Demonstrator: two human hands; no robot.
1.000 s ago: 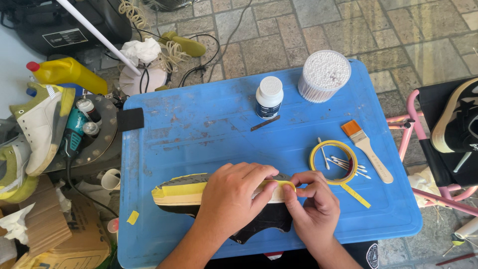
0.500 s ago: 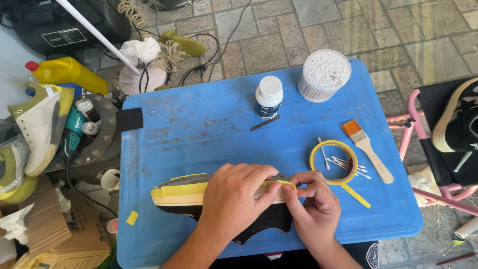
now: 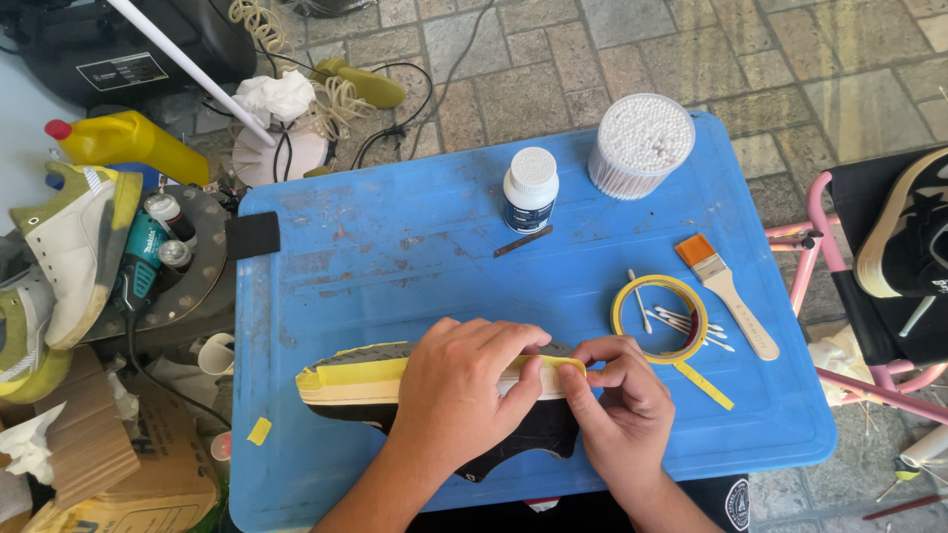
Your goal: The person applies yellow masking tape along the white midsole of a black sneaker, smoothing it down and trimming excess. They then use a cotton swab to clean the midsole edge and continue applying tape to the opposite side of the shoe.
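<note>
A black shoe (image 3: 367, 403) lies on its side on the blue plastic lid (image 3: 415, 247), its sole edge wrapped in yellow masking tape (image 3: 346, 380). My left hand (image 3: 459, 390) lies over the middle of the shoe and presses it down. At the shoe's right end my right hand (image 3: 617, 410) pinches the tape with thumb and fingers. The shoe's middle is hidden under my left hand.
A roll of yellow tape (image 3: 660, 318) with several cotton swabs, a small brush (image 3: 726, 292), a white-capped bottle (image 3: 530, 190) and a tub of cotton swabs (image 3: 642, 144) sit on the lid. A white-and-yellow shoe (image 3: 69, 247) and a yellow bottle (image 3: 128, 143) lie at left, another shoe (image 3: 908, 232) at right.
</note>
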